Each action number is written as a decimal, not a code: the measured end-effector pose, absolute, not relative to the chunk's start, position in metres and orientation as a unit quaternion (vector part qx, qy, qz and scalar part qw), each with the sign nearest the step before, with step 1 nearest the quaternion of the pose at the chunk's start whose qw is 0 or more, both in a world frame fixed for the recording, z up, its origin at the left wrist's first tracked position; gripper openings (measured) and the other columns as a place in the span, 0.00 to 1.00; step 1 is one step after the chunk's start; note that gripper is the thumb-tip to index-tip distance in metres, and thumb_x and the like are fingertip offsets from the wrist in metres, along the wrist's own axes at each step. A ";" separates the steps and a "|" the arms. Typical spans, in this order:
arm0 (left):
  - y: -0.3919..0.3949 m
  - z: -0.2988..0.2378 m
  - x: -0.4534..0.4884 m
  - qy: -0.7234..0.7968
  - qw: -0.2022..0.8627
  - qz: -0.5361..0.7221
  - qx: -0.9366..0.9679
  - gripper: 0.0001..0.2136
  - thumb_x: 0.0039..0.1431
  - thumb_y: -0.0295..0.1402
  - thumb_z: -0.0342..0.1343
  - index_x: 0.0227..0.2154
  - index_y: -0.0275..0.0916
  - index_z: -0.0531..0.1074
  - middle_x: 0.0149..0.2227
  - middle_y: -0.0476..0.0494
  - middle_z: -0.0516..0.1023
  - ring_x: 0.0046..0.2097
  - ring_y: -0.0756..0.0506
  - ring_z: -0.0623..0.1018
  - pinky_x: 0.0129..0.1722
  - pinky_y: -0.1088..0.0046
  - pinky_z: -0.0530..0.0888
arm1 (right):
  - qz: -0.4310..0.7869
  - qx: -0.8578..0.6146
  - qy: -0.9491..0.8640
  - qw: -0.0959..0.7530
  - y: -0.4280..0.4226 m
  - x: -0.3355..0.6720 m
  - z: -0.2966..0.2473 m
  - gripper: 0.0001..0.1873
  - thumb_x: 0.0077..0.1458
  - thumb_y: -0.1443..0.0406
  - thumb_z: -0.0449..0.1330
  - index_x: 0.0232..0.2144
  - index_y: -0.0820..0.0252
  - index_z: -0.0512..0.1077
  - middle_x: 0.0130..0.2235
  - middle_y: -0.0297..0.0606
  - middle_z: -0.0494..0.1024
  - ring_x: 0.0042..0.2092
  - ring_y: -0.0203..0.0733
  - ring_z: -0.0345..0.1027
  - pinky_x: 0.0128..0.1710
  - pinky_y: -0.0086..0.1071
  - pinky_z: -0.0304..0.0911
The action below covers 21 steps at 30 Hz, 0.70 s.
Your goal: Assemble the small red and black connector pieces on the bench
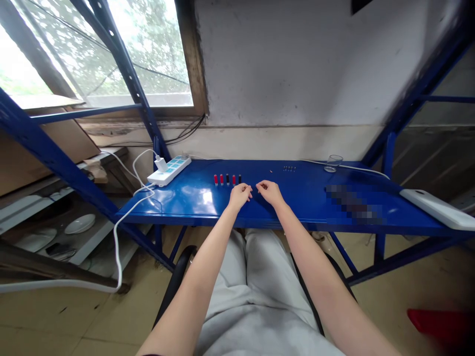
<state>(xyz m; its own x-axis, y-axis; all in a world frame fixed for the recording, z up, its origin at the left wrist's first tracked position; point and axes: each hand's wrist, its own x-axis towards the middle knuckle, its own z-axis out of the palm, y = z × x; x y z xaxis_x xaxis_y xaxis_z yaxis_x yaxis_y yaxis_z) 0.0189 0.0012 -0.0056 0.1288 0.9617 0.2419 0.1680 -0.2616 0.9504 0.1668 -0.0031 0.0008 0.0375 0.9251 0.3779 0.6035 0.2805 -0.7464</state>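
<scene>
Far left, below the window (156, 54): a shelf (83, 251) carrying a white plate (79, 223). A white cable (116, 242) runs down from the left end of your blue tabletop (185, 195). On that end sits a white power strip (170, 170), set at a slant, with a white plug (161, 163) standing in it.

Next, toward the rear half: five small cylinders (227, 179), upright in a row, spaced apart. Order from the left: red, red, black, red, black. The red ones show a paler base.

Your left hand (239, 195) is just in front of the row's right end, near the last black cylinder. Fingers curled, thumb and index close together; cannot tell whether anything is pinched there.

Your right hand (271, 193) faces it across a narrow gap, both above the tabletop. Fingers bent, tips drawn in close to the thumb; contents, if any, cannot be made out.

Beyond and right of your right hand: a short row of tiny pieces (289, 168), too small to identify. Then a clear glass (333, 163) near the back edge, a dark pixelated object (351, 201) nearer you, and a white flat object (438, 208) at the right end.
</scene>
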 end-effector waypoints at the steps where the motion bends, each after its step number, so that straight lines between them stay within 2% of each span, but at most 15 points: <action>1: 0.001 -0.005 0.019 0.449 0.413 0.485 0.627 0.08 0.52 0.33 0.51 0.21 0.37 0.70 0.18 0.48 0.72 0.17 0.53 0.68 0.21 0.78 0.64 | 0.183 -0.572 -0.670 0.437 -0.003 0.167 0.001 0.11 0.50 0.61 0.52 0.25 0.60 0.71 0.24 0.36 0.75 0.28 0.37 0.67 0.32 0.30 0.61; 6: -0.001 -0.003 0.019 0.444 0.429 0.498 0.609 0.07 0.50 0.33 0.54 0.20 0.37 0.71 0.17 0.48 0.72 0.16 0.53 0.67 0.21 0.78 0.64 | 0.176 -0.581 -0.671 0.426 -0.004 0.164 0.002 0.11 0.51 0.61 0.51 0.26 0.59 0.71 0.26 0.37 0.75 0.29 0.39 0.67 0.33 0.31 0.62; 8: -0.001 -0.002 0.019 0.445 0.423 0.498 0.612 0.08 0.50 0.33 0.53 0.20 0.37 0.71 0.17 0.48 0.72 0.16 0.53 0.67 0.21 0.78 0.64 | 0.131 -0.603 -0.656 0.434 -0.006 0.164 0.004 0.12 0.51 0.61 0.50 0.29 0.60 0.72 0.30 0.40 0.75 0.34 0.41 0.68 0.37 0.34 0.62; 10: 0.000 -0.003 0.018 0.448 0.415 0.495 0.618 0.08 0.52 0.33 0.52 0.20 0.37 0.70 0.17 0.48 0.72 0.16 0.53 0.68 0.21 0.78 0.64 | 0.043 -0.648 -0.609 0.456 -0.011 0.169 0.008 0.15 0.52 0.60 0.49 0.36 0.60 0.70 0.40 0.45 0.74 0.42 0.46 0.66 0.42 0.40 0.61; 12: 0.001 -0.004 0.017 0.447 0.415 0.492 0.622 0.09 0.52 0.33 0.51 0.21 0.37 0.70 0.18 0.47 0.73 0.17 0.53 0.68 0.21 0.77 0.65 | -0.052 -0.696 -0.539 0.471 -0.019 0.181 0.013 0.21 0.52 0.57 0.50 0.46 0.61 0.66 0.51 0.51 0.66 0.51 0.53 0.59 0.46 0.49 0.58; 14: 0.002 -0.005 0.017 0.444 0.416 0.489 0.625 0.09 0.53 0.33 0.51 0.22 0.37 0.71 0.19 0.46 0.73 0.17 0.53 0.69 0.22 0.77 0.66 | -0.109 -0.729 -0.493 0.463 -0.027 0.202 0.016 0.28 0.51 0.57 0.51 0.53 0.62 0.57 0.60 0.55 0.52 0.58 0.59 0.47 0.49 0.56 0.52; 17: 0.002 -0.006 0.018 0.444 0.413 0.491 0.626 0.09 0.53 0.34 0.51 0.22 0.37 0.71 0.19 0.47 0.73 0.17 0.53 0.69 0.22 0.77 0.66 | -0.117 -0.770 -0.464 0.422 -0.037 0.242 0.018 0.34 0.50 0.58 0.52 0.57 0.63 0.50 0.62 0.57 0.42 0.60 0.62 0.39 0.51 0.62 0.46; 21: -0.001 -0.003 0.018 0.447 0.403 0.503 0.621 0.09 0.54 0.34 0.50 0.22 0.37 0.70 0.18 0.48 0.72 0.16 0.53 0.68 0.21 0.77 0.65 | -0.096 -0.821 -0.436 0.358 -0.038 0.290 0.014 0.38 0.47 0.59 0.55 0.58 0.62 0.47 0.63 0.56 0.39 0.61 0.64 0.38 0.51 0.65 0.44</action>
<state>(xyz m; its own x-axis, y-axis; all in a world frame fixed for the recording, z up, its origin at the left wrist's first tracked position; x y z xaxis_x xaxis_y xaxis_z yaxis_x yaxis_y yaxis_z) 0.0183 -0.0005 -0.0030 0.0947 0.9598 0.2642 0.1499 -0.2761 0.9494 0.2903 -0.0383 0.0135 0.6021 0.6461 0.4690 0.7834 -0.3649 -0.5031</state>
